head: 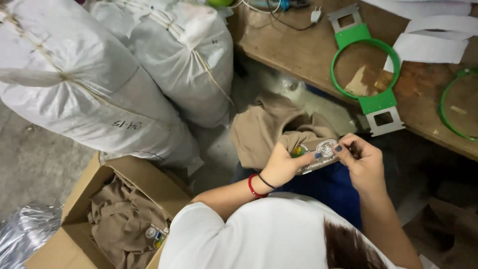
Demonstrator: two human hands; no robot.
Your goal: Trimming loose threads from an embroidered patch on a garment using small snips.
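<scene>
Both forearms reach forward from the white-sleeved shoulders and meet over the lap, just in front of the edge of the wooden worktop (298, 55). The left hand (284, 167), with a red band and a thin black one at the wrist, is turned palm-in, its fingers (308, 158) curled and grasping a tan garment (264, 127) at the spot where an embroidered patch (321, 152) is sewn; the thumb lies across the lower edge of the patch. The right hand (363, 164) comes in from the other side, wrist bent, with its thumb and forefinger pinched together at the right end of the patch; whether they nip a thread or only the cloth is too small to tell. The patch thus sits between the two hands, face up, and the rest of the garment hangs bunched towards the worktop's near edge, over blue cloth (328, 184) on the lap. On the worktop lie a green embroidery hoop (366, 45) with grey metal brackets, part of a second green hoop (448, 99), and white backing strips (428, 47). Left of the worktop stand tied white sacks (74, 74), and below them an open cardboard box (139, 174) holds more tan garments (124, 224).
</scene>
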